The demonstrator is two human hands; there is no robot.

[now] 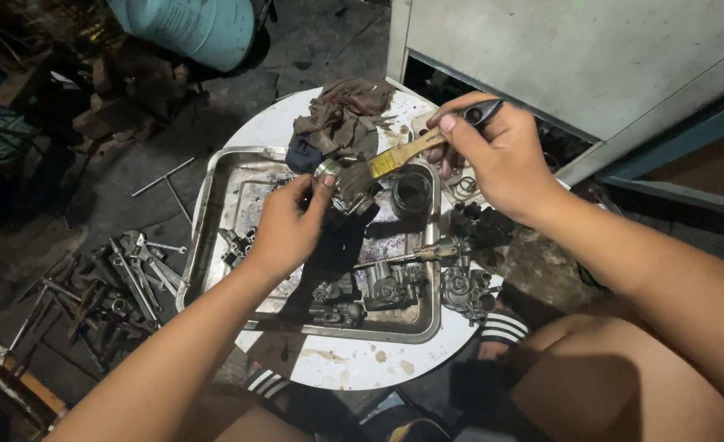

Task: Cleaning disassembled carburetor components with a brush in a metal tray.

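My left hand [284, 227] pinches a small round metal part [327, 169] over a steel tray [201, 214]. In my right hand [497, 155] is a paintbrush [395, 157] with a wooden handle, and its bristles touch the metal part. Both hands hover above the tray, which rests on a round white table [354, 360]. Part of the metal piece is hidden by my fingers.
The tray holds dirty carburetor parts [378, 286], a screwdriver [415, 254] and a dark cup [412, 193]. A dirty rag [341, 115] lies behind it. Wrenches and tools [125, 278] litter the floor at left. A blue barrel [190, 29] and a grey cabinet [575, 57] stand behind.
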